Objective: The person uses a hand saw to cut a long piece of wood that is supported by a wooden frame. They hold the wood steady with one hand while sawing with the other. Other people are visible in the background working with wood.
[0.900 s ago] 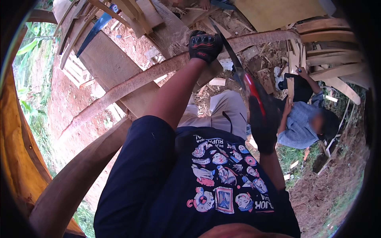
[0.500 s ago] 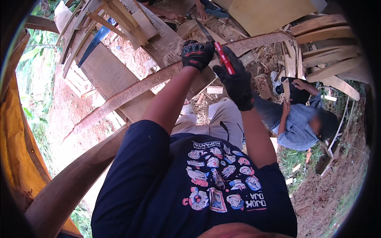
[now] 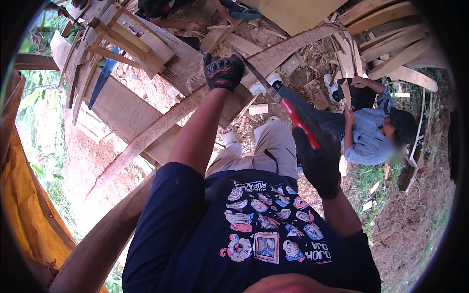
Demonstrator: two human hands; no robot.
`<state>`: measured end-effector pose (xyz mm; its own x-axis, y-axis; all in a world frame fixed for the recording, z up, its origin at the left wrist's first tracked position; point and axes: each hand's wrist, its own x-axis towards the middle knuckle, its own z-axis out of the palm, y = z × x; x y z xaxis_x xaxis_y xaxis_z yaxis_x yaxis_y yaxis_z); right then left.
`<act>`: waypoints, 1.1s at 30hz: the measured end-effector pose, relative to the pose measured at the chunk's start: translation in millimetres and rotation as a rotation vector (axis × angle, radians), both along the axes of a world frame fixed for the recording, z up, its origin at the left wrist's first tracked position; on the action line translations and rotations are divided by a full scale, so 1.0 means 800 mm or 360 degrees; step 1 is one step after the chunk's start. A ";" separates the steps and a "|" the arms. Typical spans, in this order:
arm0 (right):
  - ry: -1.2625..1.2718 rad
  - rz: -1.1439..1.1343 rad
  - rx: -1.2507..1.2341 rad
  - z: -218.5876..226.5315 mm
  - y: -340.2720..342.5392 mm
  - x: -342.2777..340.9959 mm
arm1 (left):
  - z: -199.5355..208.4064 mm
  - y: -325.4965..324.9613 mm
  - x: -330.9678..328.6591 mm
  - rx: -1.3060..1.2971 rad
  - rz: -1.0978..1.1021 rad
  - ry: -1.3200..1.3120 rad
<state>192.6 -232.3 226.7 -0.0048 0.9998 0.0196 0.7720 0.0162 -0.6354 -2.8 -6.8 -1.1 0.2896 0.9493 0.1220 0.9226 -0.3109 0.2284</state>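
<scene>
My right hand [image 3: 320, 161], in a black glove, is closed round the red handle of a handsaw [image 3: 299, 122]. Its narrow blade slants up and left across a long, slightly curved wooden plank [image 3: 144, 139], just right of my left hand. On that plank lies my left hand [image 3: 223, 72], also gloved in black, with its fingers curled over the wood; the fingertips are partly hidden. The plank rests across wider boards [image 3: 124, 102] and runs from lower left to upper right.
A blue saw blade [image 3: 102, 80] leans by stacked wood strips [image 3: 129, 44] at upper left. Curved offcuts [image 3: 391, 44] pile at upper right. At right a seated person [image 3: 371, 129] holds a wood piece; another person's hands [image 3: 224, 17] work at the top. A thick post [image 3: 105, 229] stands lower left.
My right hand has drawn the saw back toward my body and to the right, showing more of the blade. My left hand stays on the plank while the view has shifted a little.
</scene>
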 end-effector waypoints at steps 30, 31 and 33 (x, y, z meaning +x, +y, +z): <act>-0.0140 0.0123 0.0393 -0.153 0.149 -0.047 | -0.023 0.005 0.016 0.0001 0.0147 -0.0223; -0.0236 0.0221 0.0511 -0.128 0.112 -0.037 | -0.019 0.007 0.010 0.0012 0.0136 -0.0162; -0.0496 0.0262 0.0469 -0.068 0.038 -0.009 | -0.015 0.003 0.008 0.0122 0.0117 -0.0154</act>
<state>185.5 -201.7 172.6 -0.2138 0.9372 0.2754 0.8975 0.2998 -0.3234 3.9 -4.3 -12.8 0.2032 0.9543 0.2192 0.9182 -0.2635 0.2957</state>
